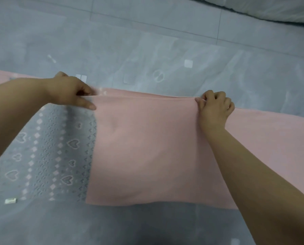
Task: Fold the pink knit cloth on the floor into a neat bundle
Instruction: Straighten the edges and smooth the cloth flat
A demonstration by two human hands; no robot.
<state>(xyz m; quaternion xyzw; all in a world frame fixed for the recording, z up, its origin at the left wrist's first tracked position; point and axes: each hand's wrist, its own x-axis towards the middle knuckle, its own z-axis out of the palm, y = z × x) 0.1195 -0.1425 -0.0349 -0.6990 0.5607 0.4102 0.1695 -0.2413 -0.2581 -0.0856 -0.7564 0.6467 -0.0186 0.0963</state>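
Observation:
The pink knit cloth lies spread on the grey floor, with a plain pink layer folded over a grey band patterned with hearts and diamonds at its left. My left hand pinches the far left corner of the pink layer. My right hand pinches the far right corner of the same layer. The far edge is pulled straight between the two hands. More pink cloth runs out to the right beneath my right forearm.
Grey marbled floor tiles surround the cloth. A white padded thing lies at the top right. A small white tag sits on the patterned band at the lower left.

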